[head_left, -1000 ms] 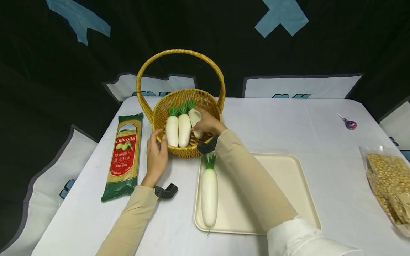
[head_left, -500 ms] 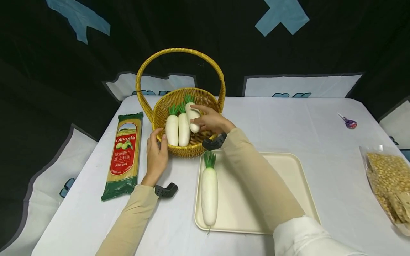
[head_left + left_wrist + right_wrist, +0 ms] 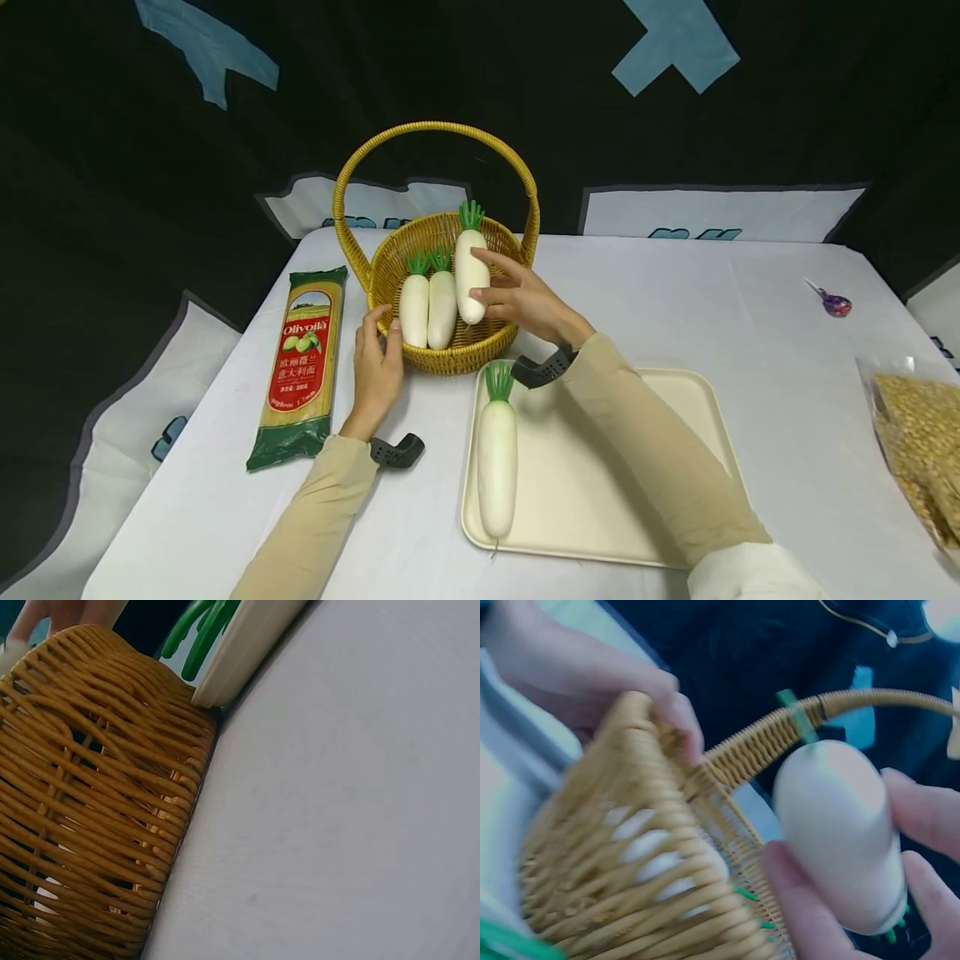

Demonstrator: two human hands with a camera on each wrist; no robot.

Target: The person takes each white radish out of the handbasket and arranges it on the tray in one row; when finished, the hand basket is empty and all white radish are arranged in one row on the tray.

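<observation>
Daikon radish point(image 3: 472, 279), white with a green top, sits in our right hand point(image 3: 525, 302) above the yellow wicker basket point(image 3: 450, 354) in the head view, thumb and fingers curled round its lower half. Two more radishes point(image 3: 427, 307) lie side by side inside the basket. Our left hand point(image 3: 377, 375) rests against the basket's left wall, fingers bent over the rim. Just below the basket lies a cream tray point(image 3: 645, 475) with a fourth radish point(image 3: 497, 454) along its left edge. To the left of the basket we see a pasta packet point(image 3: 302, 367) whose red label reads "Olivoilà", with Chinese characters under it. At the far right lie a lollipop point(image 3: 834, 302) and a clear bag of dried corn point(image 3: 918, 442), all on a white tablecloth point(image 3: 712, 292).

From the left wrist we see the woven basket wall point(image 3: 90, 817) close up, touching the tray's corner point(image 3: 240, 660), with green radish leaves point(image 3: 199, 634) above it.

From the right wrist, the held radish point(image 3: 840, 832) is pinched between our fingers point(image 3: 922, 814), beside the basket handle point(image 3: 780, 735); our left hand's fingers point(image 3: 592, 682) grip the rim.
</observation>
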